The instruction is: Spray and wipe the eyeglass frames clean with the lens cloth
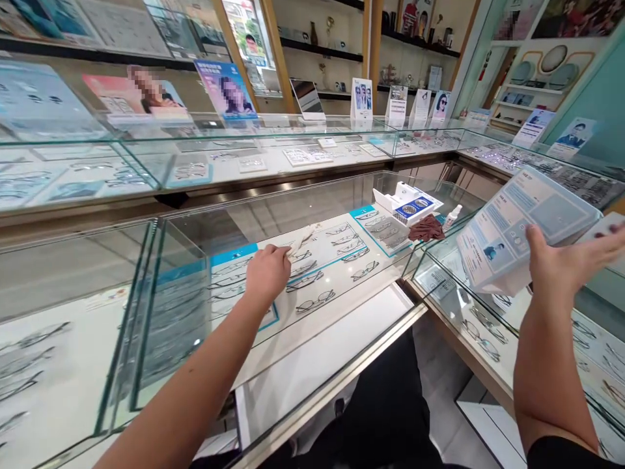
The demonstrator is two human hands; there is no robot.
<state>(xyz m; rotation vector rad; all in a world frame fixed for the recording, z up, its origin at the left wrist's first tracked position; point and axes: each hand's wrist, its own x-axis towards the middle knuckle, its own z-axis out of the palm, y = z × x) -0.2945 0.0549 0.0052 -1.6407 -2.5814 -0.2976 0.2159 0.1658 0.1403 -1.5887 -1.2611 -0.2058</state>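
Observation:
My left hand (268,272) is closed over the glass showcase, above the rows of eyeglasses. A pale, slender thing (303,240) sticks out beyond its fingers; its kind I cannot make out. Several eyeglasses (315,301) lie under and around this hand on white and blue display boards. On the right, my right hand (569,260) is open, fingers stretched out and thumb up. Its thumb overlaps a tilted white-and-blue printed display sign (517,221) on the side counter; whether it presses on the sign I cannot tell.
A brown cloth (426,228), a small spray bottle (452,217) and a white-and-blue box (415,203) sit at the showcase's far right corner. Glass counters with eyeglasses run along the back (273,133) and right. An open white drawer (312,378) is below the near edge.

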